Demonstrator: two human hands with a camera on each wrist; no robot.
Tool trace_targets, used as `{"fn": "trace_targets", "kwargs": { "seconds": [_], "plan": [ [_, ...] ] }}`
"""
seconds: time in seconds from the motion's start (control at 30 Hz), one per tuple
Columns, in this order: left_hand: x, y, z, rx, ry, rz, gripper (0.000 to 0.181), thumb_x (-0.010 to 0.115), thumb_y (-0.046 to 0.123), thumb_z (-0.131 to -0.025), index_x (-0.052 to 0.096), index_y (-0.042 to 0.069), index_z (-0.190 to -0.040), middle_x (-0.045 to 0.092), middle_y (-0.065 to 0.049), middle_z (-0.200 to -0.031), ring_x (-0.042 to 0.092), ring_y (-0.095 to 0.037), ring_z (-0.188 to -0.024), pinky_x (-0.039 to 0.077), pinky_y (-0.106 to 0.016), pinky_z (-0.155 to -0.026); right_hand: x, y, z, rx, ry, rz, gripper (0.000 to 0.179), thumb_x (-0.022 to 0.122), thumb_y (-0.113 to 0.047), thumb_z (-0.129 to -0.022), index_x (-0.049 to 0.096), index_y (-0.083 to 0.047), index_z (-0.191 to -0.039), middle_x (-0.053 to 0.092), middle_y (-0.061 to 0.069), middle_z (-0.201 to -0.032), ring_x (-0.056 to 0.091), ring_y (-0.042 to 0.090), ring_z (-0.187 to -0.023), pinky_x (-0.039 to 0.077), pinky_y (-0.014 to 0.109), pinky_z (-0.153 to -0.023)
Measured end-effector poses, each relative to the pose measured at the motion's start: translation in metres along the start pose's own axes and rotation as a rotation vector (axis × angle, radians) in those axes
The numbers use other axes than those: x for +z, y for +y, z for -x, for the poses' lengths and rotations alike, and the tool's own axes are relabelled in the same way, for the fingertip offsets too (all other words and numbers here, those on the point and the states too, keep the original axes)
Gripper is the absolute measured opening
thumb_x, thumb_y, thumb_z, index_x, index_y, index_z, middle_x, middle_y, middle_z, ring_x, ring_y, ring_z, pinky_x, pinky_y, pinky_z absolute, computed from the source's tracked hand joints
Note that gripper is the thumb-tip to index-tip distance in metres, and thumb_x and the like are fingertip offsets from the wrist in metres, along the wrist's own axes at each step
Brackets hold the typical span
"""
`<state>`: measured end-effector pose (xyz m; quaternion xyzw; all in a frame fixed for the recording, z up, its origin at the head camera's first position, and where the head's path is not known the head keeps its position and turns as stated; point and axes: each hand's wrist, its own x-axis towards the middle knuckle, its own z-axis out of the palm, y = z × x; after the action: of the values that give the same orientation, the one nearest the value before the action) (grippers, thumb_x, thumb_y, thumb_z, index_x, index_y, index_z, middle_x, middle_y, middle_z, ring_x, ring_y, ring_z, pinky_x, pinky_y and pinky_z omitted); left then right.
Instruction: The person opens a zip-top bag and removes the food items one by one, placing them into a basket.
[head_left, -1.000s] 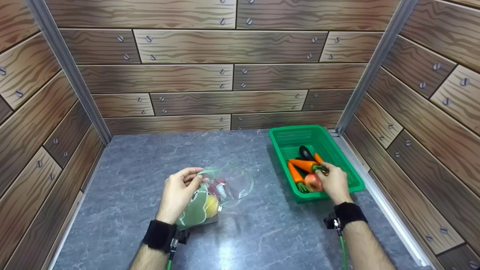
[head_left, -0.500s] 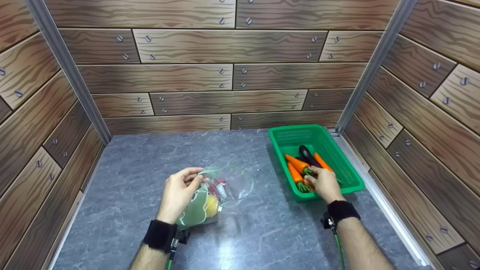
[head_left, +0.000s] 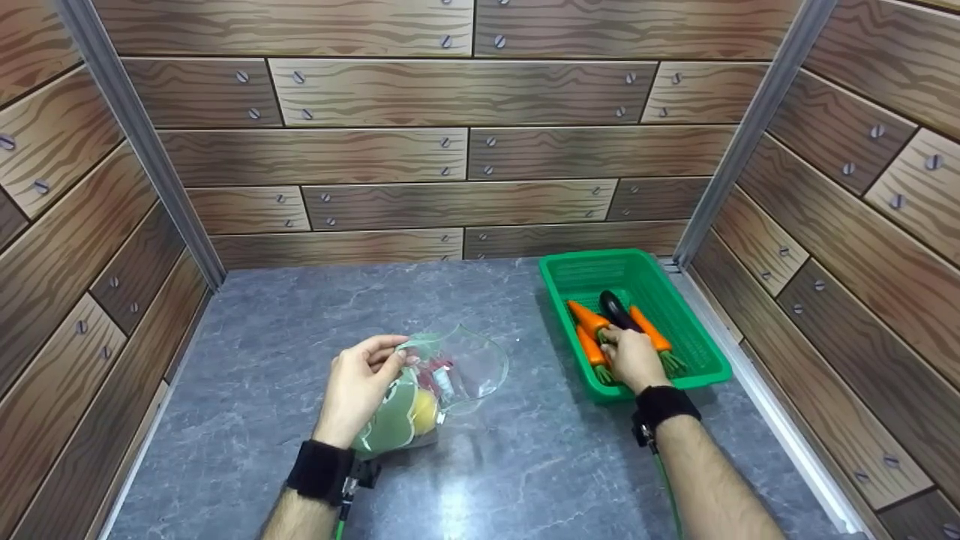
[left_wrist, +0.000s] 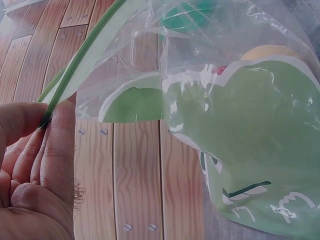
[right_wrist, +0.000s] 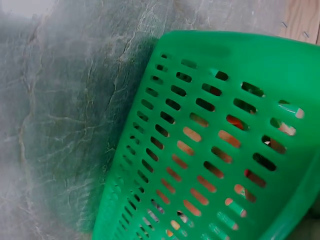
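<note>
Lying in the green plastic basket, one carrot slants forward-left from the nearer right hand, whose fingers meet or nearly meet its leafy end, any grip hidden, while the left hand's fingers pinch the clear, green-printed bag's rim.

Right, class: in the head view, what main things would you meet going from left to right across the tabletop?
The left hand → green-and-clear bag → basket's left rim → pair of carrots → eggplant → single carrot → basket's right rim. The right hand overlaps the vegetables, so it is omitted.
</note>
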<state>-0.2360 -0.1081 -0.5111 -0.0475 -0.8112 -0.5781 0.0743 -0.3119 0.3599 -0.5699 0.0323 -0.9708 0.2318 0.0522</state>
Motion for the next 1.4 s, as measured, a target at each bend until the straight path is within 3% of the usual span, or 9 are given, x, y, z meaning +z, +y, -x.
{"fn": "trace_targets", "kwargs": {
  "seconds": [0.33,0.73,0.8,0.87,0.93,1.07,1.23,1.33,1.4],
  "plan": [
    [0.001,0.003,0.001,0.0,0.003,0.015,0.022,0.078,0.007,-0.112,0.086,0.005,-0.132,0.091,-0.016,-0.117,0.09,-0.031,-0.107,0.065,-0.014,-0.082,0.003,-0.003,-0.013,0.017,-0.032,0.033,0.039,0.072,-0.002,-0.114,0.074,0.003,-0.153,0.064,0.032,-0.166,0.067,0.059,-0.147,0.062,0.067,-0.12],
    [0.0,0.001,0.0,0.013,0.003,-0.004,0.023,0.077,0.007,-0.112,0.086,0.006,-0.133,0.092,-0.014,-0.115,0.09,-0.03,-0.105,0.065,-0.016,-0.079,0.002,0.001,-0.012,0.011,-0.045,-0.003,0.044,0.073,-0.006,-0.115,0.069,0.007,-0.157,0.064,0.033,-0.166,0.064,0.056,-0.152,0.06,0.066,-0.122],
    [0.0,0.0,0.0,0.007,0.003,-0.007,0.023,0.077,0.008,-0.112,0.086,0.007,-0.133,0.092,-0.013,-0.117,0.09,-0.028,-0.106,0.065,-0.016,-0.081,0.002,0.004,-0.01,0.015,-0.037,-0.036,0.045,0.072,-0.008,-0.115,0.069,0.005,-0.158,0.063,0.031,-0.168,0.073,0.054,-0.14,0.065,0.06,-0.115],
    [0.0,-0.002,0.0,0.005,0.001,-0.007,0.024,0.077,0.008,-0.112,0.086,0.007,-0.134,0.092,-0.013,-0.118,0.09,-0.027,-0.106,0.066,-0.016,-0.083,0.0,0.005,-0.009,0.016,-0.032,-0.079,0.046,0.071,-0.009,-0.116,0.067,0.005,-0.16,0.062,0.03,-0.17,0.081,0.05,-0.119,0.069,0.051,-0.097],
    [0.0,-0.002,-0.001,-0.002,0.001,-0.007,0.024,0.078,0.008,-0.112,0.086,0.007,-0.134,0.092,-0.013,-0.118,0.09,-0.026,-0.107,0.065,-0.015,-0.083,-0.001,0.005,-0.007,0.019,-0.023,-0.115,0.048,0.07,-0.012,-0.118,0.065,0.004,-0.162,0.06,0.028,-0.172,0.081,0.045,-0.105,0.062,0.041,-0.083],
    [0.001,-0.001,0.0,0.012,0.004,-0.007,0.024,0.077,0.007,-0.112,0.086,0.005,-0.134,0.092,-0.014,-0.117,0.09,-0.027,-0.106,0.065,-0.015,-0.082,-0.006,0.0,-0.002,0.007,0.007,-0.148,0.052,0.07,-0.016,-0.119,0.061,0.002,-0.167,0.06,0.028,-0.173,0.08,0.048,-0.11,0.059,0.037,-0.08],
    [0.001,0.0,0.0,0.01,0.002,0.001,0.023,0.077,0.006,-0.111,0.086,0.005,-0.133,0.091,-0.017,-0.119,0.09,-0.031,-0.106,0.065,-0.015,-0.08,-0.012,-0.016,0.003,-0.027,0.052,-0.174,0.057,0.072,-0.018,-0.118,0.057,-0.001,-0.171,0.06,0.025,-0.175,0.072,0.055,-0.139,0.066,0.057,-0.108],
    [0.002,0.0,0.0,0.001,0.001,0.002,0.023,0.078,0.006,-0.111,0.086,0.005,-0.133,0.091,-0.016,-0.119,0.09,-0.03,-0.105,0.066,-0.016,-0.08,-0.017,-0.026,0.006,-0.051,0.078,-0.174,0.06,0.075,-0.02,-0.117,0.057,-0.002,-0.171,0.06,0.024,-0.175,0.057,0.05,-0.163,0.054,0.067,-0.13],
    [0.002,0.001,0.0,-0.001,0.002,-0.002,0.024,0.078,0.007,-0.111,0.086,0.006,-0.133,0.091,-0.015,-0.118,0.09,-0.029,-0.105,0.066,-0.017,-0.081,-0.022,-0.033,0.008,-0.062,0.083,-0.176,0.062,0.076,-0.023,-0.117,0.055,-0.004,-0.173,0.059,0.024,-0.176,0.053,0.049,-0.167,0.048,0.069,-0.135]
  ]
}}
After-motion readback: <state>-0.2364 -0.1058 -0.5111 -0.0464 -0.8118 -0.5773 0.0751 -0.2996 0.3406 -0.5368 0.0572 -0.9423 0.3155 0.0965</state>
